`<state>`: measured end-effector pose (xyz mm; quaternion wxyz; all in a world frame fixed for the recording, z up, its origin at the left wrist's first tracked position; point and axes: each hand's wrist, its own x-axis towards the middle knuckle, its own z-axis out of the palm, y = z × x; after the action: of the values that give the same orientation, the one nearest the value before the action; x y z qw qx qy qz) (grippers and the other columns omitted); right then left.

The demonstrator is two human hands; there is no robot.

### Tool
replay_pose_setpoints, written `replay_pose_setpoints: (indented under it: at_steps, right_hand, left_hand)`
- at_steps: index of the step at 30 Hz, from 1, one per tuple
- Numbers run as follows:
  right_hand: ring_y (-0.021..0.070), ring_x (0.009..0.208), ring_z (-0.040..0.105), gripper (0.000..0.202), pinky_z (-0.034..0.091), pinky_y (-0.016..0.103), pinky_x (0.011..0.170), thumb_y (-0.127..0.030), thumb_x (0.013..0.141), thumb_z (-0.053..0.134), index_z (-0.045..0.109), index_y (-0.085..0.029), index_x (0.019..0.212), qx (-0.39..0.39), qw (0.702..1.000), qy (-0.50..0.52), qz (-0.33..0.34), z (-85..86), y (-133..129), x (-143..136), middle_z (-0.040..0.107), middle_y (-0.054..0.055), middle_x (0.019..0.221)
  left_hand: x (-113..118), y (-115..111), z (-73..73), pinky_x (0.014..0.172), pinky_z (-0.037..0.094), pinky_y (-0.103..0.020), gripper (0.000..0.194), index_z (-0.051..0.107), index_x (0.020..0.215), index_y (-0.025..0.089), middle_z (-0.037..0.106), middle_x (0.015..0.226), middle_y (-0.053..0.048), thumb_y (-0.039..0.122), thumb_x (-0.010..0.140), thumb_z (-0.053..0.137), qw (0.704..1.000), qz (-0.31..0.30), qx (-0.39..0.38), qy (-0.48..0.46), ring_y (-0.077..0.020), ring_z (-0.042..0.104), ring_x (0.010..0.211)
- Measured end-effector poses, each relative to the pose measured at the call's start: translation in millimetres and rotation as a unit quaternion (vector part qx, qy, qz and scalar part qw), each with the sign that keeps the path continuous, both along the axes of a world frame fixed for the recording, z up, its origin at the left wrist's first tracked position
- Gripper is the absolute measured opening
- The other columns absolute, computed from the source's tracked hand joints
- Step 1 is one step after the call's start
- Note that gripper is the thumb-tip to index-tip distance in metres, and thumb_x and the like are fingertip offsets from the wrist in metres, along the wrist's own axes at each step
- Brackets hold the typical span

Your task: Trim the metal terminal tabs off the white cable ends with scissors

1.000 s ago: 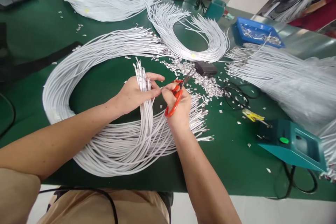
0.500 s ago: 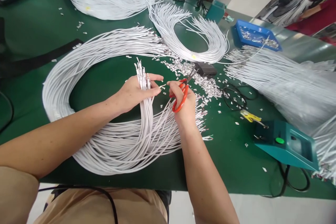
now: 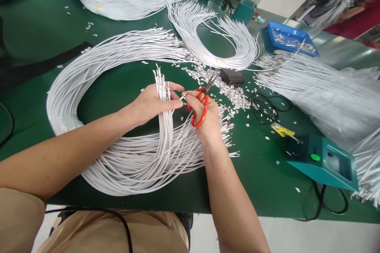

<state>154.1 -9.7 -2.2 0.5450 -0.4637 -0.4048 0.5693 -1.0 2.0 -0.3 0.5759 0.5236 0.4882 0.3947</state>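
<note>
A bunch of white cables [image 3: 165, 126] stands upright in my left hand [image 3: 151, 102], its stripped ends poking up above the fingers. The thumb and fingers close round the bunch, and one cable end juts out to the right. At that end are the fingertips of my right hand [image 3: 204, 112], which also carries red-handled scissors [image 3: 201, 110]. The scissors' blades point up and away, clear of the cables. Below both hands lies a large looped bundle of white cables [image 3: 63, 91], curving round to the left, with many cut ends near my right wrist.
Small white scraps [image 3: 234, 97] are strewn beyond my right hand, around a black box [image 3: 232, 76]. A teal machine [image 3: 322, 160] stands at the right, near a yellow-handled tool [image 3: 282, 130]. More cable bundles [image 3: 213, 57] and a blue tray [image 3: 268, 37] lie farther back.
My right hand, with the scissors, has moved slightly left to the single cable end by my left thumb. My left hand keeps the bunch in nearly the same place.
</note>
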Motion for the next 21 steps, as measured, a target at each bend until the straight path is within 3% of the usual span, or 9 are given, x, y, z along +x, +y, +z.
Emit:
replay_pose_setpoints:
  at_steps: [8, 21]
  right_hand:
    - [0.0093, 0.058, 0.05, 0.008, 0.046, 0.026, 0.068, -0.026, 0.071, 0.069, 0.072, -0.019, 0.071, 0.004, 1.0, -0.02, -0.009, 2.4, -1.0, -0.7, 0.054, -0.004, 0.058]
    - [0.0081, 0.058, 0.047, 0.007, 0.042, 0.023, 0.062, -0.025, 0.069, 0.07, 0.071, -0.018, 0.069, 0.008, 0.999, -0.033, -0.01, 1.5, -0.7, 0.7, 0.055, -0.005, 0.058]
  left_hand:
    - [1.6, -0.8, -0.3, 0.062, 0.05, -0.027, 0.044, 0.067, 0.101, 0.015, 0.067, 0.073, -0.002, 0.029, 0.063, 0.082, 0.998, 0.001, -0.013, -0.054, -0.0146, 0.062, 0.066]
    - [1.1, -1.8, -0.9, 0.062, 0.049, -0.028, 0.04, 0.066, 0.097, 0.017, 0.068, 0.08, -0.003, 0.029, 0.062, 0.082, 1.0, 0.017, 0.002, -0.024, -0.014, 0.061, 0.067]
